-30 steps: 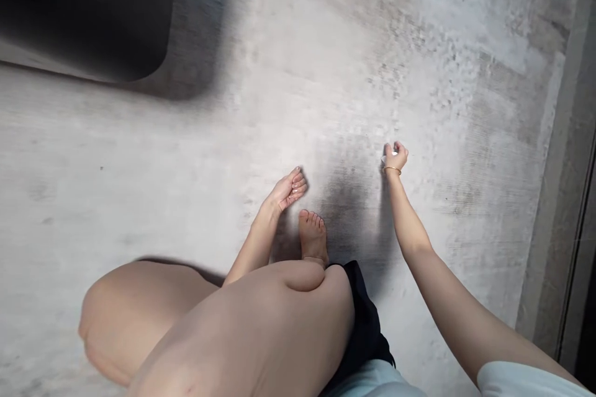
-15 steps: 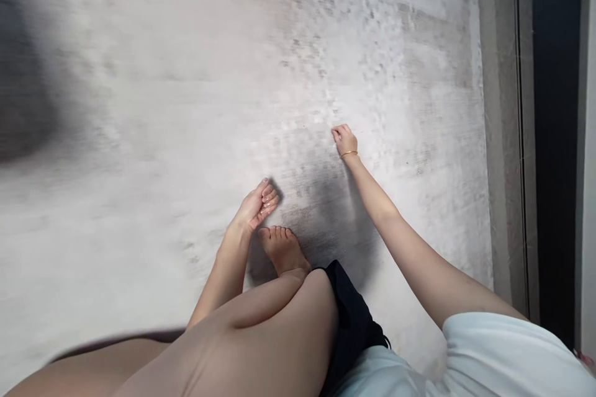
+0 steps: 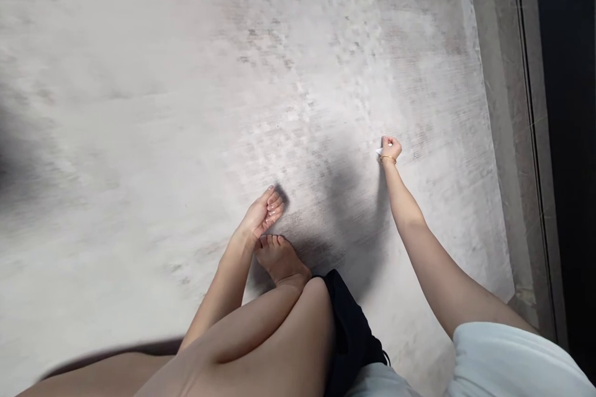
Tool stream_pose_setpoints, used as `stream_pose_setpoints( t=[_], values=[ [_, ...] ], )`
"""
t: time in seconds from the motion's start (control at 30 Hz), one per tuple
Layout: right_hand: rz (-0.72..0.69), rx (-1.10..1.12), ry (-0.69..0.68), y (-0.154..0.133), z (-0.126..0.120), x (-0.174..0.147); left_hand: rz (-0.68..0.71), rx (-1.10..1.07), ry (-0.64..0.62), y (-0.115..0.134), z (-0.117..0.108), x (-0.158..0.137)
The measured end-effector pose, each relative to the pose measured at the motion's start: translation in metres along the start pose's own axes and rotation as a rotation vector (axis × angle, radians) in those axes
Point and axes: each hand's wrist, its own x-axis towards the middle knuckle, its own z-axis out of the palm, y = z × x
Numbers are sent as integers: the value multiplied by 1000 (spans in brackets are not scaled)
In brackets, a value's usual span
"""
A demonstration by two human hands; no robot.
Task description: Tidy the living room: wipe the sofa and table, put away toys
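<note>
My right hand (image 3: 392,147) is stretched out low over the pale rug (image 3: 153,142), with a gold bangle (image 3: 388,160) at its wrist. Its thumb and fingertips meet in a pinch. A small white pointed scrap (image 3: 379,151), like paper or tissue, juts from the left side of this hand; the rest of it is hidden. Close to my bare foot (image 3: 279,260), my left hand (image 3: 267,209) rests palm turned up with its fingers curled in. Whether anything lies inside those fingers cannot be seen.
Along the right, the rug ends at a grey floor border (image 3: 507,105) with a dark strip (image 3: 570,136) beyond it. My bent leg (image 3: 279,335) and dark shorts (image 3: 349,329) fill the lower middle. A dark blurred shape (image 3: 12,155) shows at the left edge.
My right hand has moved to the right, and a white scrap now shows beside it. My left hand stays curled near the foot. The view has shifted and turned slightly.
</note>
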Motion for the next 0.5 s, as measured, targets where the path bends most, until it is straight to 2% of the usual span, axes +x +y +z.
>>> stream_pose_setpoints(
  t=[0.13,0.27,0.4,0.5],
  values=[
    [0,-41,-24,5,3,28,-20,24,-20,-5,9,4],
    [-44,-193,-72,-3,2,37,-13,6,-11,-3,13,3],
    [-103,-283,-93,-22,7,27,16,-32,-19,-2,14,1],
    [-208,-195,-216,-43,27,6,34,-49,-41,-1,13,0]
  ],
)
